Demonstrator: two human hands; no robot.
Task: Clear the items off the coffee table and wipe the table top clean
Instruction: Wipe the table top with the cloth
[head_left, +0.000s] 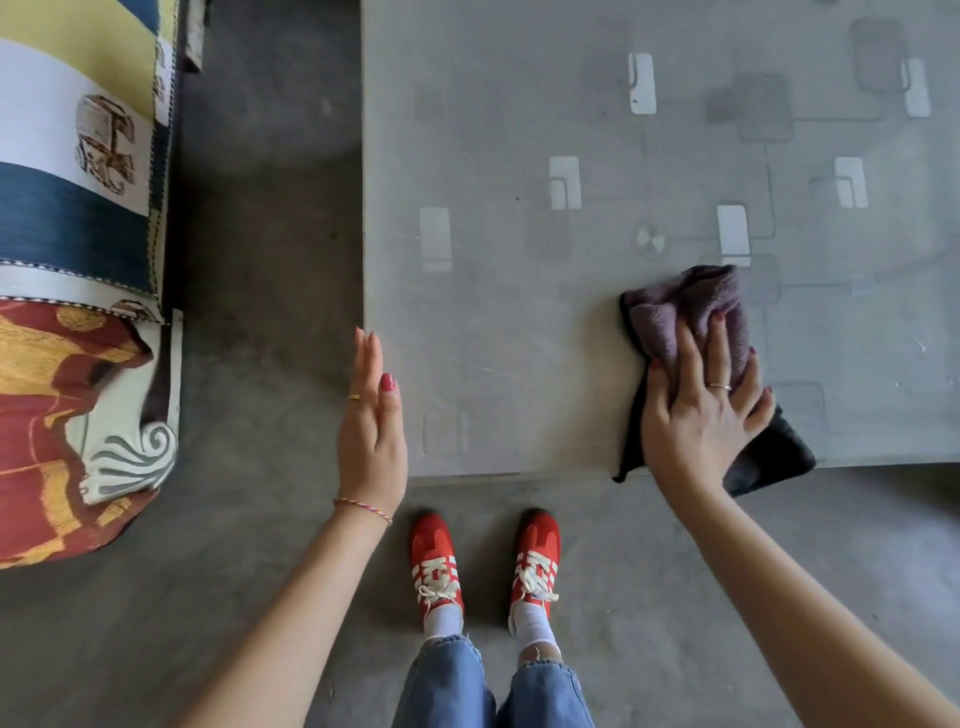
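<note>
The right hand (701, 410) lay flat on the purple cloth (685, 306), fingers spread and pressing it on the coffee table (493, 322) close to the near edge, where the dark end of the cloth hung a little over. The left hand (371, 431) was open with straight fingers held together, at the near left corner of the table; whether it touched the edge, I cannot tell.

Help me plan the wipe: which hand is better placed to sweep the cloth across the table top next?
Right. The right hand presses flat on the purple cloth on the table top. The left hand is at the table's near corner, fingers straight, holding nothing.
</note>
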